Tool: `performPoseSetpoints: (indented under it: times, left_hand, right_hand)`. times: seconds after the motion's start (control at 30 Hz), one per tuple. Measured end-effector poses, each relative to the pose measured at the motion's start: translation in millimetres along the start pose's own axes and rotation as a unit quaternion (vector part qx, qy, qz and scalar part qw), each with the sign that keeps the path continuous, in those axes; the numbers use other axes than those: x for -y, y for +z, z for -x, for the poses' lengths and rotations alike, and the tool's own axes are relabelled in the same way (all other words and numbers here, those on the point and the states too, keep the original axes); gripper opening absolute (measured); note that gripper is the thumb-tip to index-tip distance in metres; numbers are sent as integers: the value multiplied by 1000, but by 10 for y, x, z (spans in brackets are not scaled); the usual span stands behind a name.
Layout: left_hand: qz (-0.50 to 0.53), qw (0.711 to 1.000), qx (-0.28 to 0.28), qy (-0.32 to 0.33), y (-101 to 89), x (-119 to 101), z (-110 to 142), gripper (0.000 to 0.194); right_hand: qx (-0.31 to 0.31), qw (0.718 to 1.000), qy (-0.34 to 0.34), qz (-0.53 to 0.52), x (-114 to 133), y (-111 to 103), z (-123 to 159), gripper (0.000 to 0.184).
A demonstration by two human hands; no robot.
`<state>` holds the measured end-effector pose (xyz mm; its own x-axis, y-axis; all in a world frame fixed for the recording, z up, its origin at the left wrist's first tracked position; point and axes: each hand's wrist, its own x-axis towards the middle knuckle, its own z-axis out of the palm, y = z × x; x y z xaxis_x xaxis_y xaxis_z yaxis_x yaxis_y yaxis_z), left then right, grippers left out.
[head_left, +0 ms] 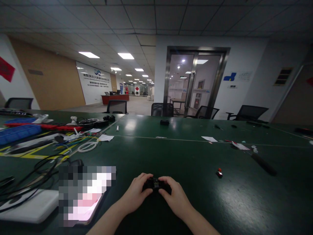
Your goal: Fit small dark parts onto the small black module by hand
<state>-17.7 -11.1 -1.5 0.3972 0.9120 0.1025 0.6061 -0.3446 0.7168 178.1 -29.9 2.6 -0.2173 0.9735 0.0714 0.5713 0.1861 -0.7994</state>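
Note:
A small black part [156, 184] with a lighter patch in its middle is held low over the green table [195, 156], close in front of me. My left hand [137, 192] grips its left end between thumb and fingers. On the opposite end, the thumb and fingers of my right hand [176, 195] close round it in the same way. My fingers hide both ends, and its exact kind does not show. A bright, partly pixelated phone-like slab [94, 195] lies left of my left hand.
At the left are a white box [36, 205] under black cables, a coiled white cable [87, 147] and a blue tray [19, 133]. A small red-and-silver piece [219, 173] and a black-handled tool [264, 164] lie right. A black block [164, 122] sits farther back.

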Motion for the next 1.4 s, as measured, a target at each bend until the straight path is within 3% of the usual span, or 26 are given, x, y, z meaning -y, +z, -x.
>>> performPoseSetpoints:
  times: [1.03, 1.4]
  left_hand:
    - [-19, 1000, 0, 22, 36, 53, 4, 41]
    - [-32, 999, 1, 38, 31, 15, 11, 41]
  right_hand:
    - [-44, 995, -82, -29, -108, 45, -30, 32]
    - [-16, 998, -50, 25, -77, 33, -25, 26]
